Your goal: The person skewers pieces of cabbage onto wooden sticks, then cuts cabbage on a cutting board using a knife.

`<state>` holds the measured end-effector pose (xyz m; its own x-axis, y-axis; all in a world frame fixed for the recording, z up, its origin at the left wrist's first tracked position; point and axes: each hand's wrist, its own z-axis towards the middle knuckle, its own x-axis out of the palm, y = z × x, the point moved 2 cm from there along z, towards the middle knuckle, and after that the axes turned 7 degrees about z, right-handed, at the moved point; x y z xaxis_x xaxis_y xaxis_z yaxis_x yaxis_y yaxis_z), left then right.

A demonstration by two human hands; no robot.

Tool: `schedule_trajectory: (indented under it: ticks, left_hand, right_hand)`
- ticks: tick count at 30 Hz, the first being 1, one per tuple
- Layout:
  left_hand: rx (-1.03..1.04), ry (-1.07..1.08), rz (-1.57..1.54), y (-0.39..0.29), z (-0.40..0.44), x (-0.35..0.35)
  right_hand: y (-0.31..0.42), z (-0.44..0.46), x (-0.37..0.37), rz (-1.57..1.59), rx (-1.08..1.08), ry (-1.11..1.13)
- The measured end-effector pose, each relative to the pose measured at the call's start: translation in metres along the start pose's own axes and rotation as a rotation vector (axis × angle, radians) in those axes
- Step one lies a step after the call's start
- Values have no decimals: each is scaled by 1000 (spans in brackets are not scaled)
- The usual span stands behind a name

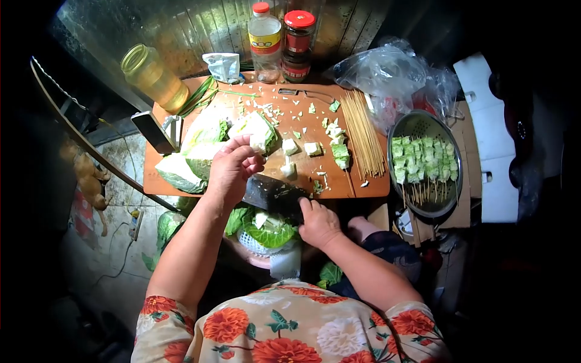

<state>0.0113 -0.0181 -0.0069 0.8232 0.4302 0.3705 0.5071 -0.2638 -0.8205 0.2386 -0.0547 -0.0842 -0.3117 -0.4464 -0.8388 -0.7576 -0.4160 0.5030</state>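
Note:
My right hand (319,224) grips a dark, wide-bladed cleaver (273,192) at the front edge of the wooden board (230,97). Bits of cabbage cling to its blade. My left hand (233,168) is closed above the board, its fingers bent in; whatever they hold is hidden. Just beyond it lies a cut cabbage chunk (260,128), with cabbage halves (186,170) to its left. Several small cut cabbage squares (312,149) sit to the right of the left hand. Cabbage pieces threaded on a skewer (341,156) lie farther right.
Bare bamboo skewers (365,136) line the board's right side. A metal colander (458,181) holds several filled skewers. A jar of yellow liquid (158,81), a bottle (264,48) and red-lidded jars (299,42) stand behind. A phone (152,132) leans at left; a basin of leaves (266,233) sits below.

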Motion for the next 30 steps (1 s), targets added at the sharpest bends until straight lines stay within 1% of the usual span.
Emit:
schedule_trajectory:
  ticks: [2, 4, 5, 6, 8, 9, 10, 12, 13, 14, 15, 16, 18, 20, 22, 24, 26, 30]
  left_hand:
    - [1, -21, -3, 0, 2, 5]
    - [-4, 42, 24, 2, 4, 9]
    - [5, 61, 23, 4, 5, 10]
    - [9, 64, 14, 6, 7, 10]
    - [3, 75, 33, 9, 10, 13]
    - [-3, 89, 38, 7, 10, 16]
    - [1, 93, 35, 7, 12, 17]
    - [13, 62, -13, 8, 16, 19]
    - [18, 67, -18, 7, 16, 21]
    - [8, 27, -16, 6, 16, 22]
    - [-1, -13, -14, 5, 16, 23]
    - [5, -9, -19, 5, 17, 23]
    - [7, 16, -15, 11, 20, 20]
    - [7, 21, -31, 12, 21, 18]
    - [18, 25, -50, 13, 21, 14]
    - [14, 9, -52, 11, 20, 14]
    - [5, -4, -50, 10, 19, 14]
    - [-15, -47, -36, 7, 19, 10]
  right_hand:
    - [-4, 5, 13, -31, 32, 31]
    - [-12, 12, 27, -68, 32, -64]
    - [-28, 19, 48, 42, 170, -47]
    - [-24, 25, 42, 32, 169, -50]
    - [-19, 36, 32, 28, 191, 157]
    - [-26, 37, 41, 54, 231, 129]
    - [-16, 36, 23, 49, 231, 126]
    - [6, 29, -18, -7, 150, 134]
    - [7, 30, -33, 10, 150, 40]
    - [10, 33, -57, 44, 200, -23]
    - [-7, 36, -63, 73, 242, -123]
    - [-23, 37, -70, 102, 283, -223]
    - [-46, 35, -86, 17, 454, -298]
    - [-69, 36, -91, -43, 537, -266]
    - [-76, 39, -91, -48, 542, -265]
    - [-79, 41, -88, 74, 637, -160]
    - [-86, 44, -78, 69, 614, -196]
    - [-92, 48, -74, 179, 558, -252]
